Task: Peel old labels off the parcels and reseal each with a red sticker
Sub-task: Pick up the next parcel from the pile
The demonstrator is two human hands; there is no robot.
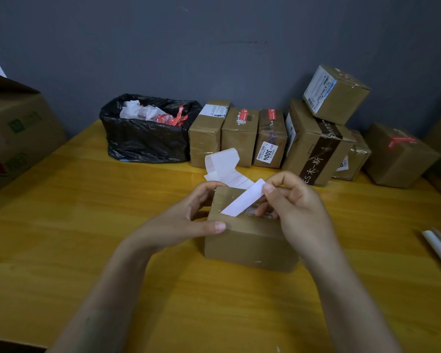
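Parcel (250, 248), a small brown carton, sits on the yellow bench (87, 200) at the front middle. The left hand (189, 217) grips its left end, thumb on the top's near edge and fingers curled over the far edge. The right hand (298, 207) pinches the free end of a white label (242, 200), lifted off the top while its lower end sticks near the left corner. Just behind the parcel lies a curled white paper strip (223, 164). Farther back a black bag (143, 143) holds crumpled white paper and red scraps (173, 119). To its right, brown boxes (239, 138) stand in a row by the grey wall. The far-right box (402, 164) bears a red sticker (401, 141).
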